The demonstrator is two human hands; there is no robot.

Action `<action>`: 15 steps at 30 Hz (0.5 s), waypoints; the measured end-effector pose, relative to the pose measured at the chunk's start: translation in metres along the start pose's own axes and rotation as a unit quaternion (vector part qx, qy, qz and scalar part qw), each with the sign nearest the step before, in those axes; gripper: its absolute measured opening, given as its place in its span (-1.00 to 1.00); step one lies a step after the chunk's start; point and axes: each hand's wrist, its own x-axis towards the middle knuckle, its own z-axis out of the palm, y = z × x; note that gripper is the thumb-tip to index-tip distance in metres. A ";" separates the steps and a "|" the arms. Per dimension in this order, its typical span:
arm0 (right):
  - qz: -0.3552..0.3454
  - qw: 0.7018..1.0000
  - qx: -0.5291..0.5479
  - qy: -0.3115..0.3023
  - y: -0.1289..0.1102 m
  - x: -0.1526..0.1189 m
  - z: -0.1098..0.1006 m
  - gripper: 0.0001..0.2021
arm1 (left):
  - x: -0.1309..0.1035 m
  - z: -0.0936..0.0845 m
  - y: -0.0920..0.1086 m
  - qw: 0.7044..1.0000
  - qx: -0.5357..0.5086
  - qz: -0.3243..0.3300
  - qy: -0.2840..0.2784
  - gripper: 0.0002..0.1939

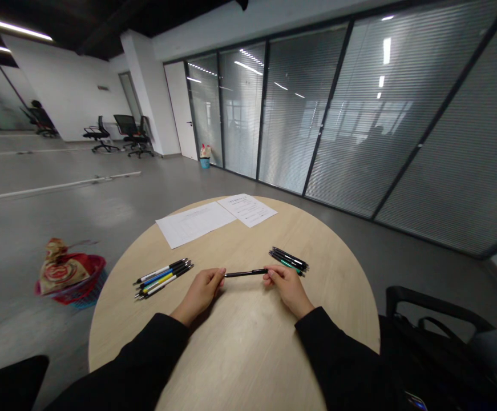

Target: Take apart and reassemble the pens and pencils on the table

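A black pen [246,273] is stretched level between my two hands, above the near middle of the round table [248,342]. My left hand [203,289] pinches its left end between thumb and fingers. At the other end, my right hand [286,285] is closed on the pen, where the clip side lies. Left of my left hand is a row of several pens [162,278] with white, blue and yellow barrels. Just beyond my right hand lies a group of several dark pens [289,260], one of them green, partly hidden by that hand.
Two printed paper sheets, a blank-looking one [197,221] and one with text lines [248,209], lie toward the table's far edge. A basket with a bag [71,271] stands on the floor at left. A black chair [436,308] is close on the right.
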 end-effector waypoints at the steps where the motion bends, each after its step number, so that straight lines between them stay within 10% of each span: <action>1: 0.003 1.000 0.004 -0.003 0.000 0.000 0.000 -0.55 | 0.000 0.000 0.000 1.000 -0.006 -0.003 0.000 -0.44; 15: -0.006 1.000 -0.010 -0.011 0.004 0.001 -0.001 -0.62 | 0.004 0.005 -0.011 0.988 -0.129 0.074 -0.040 -0.64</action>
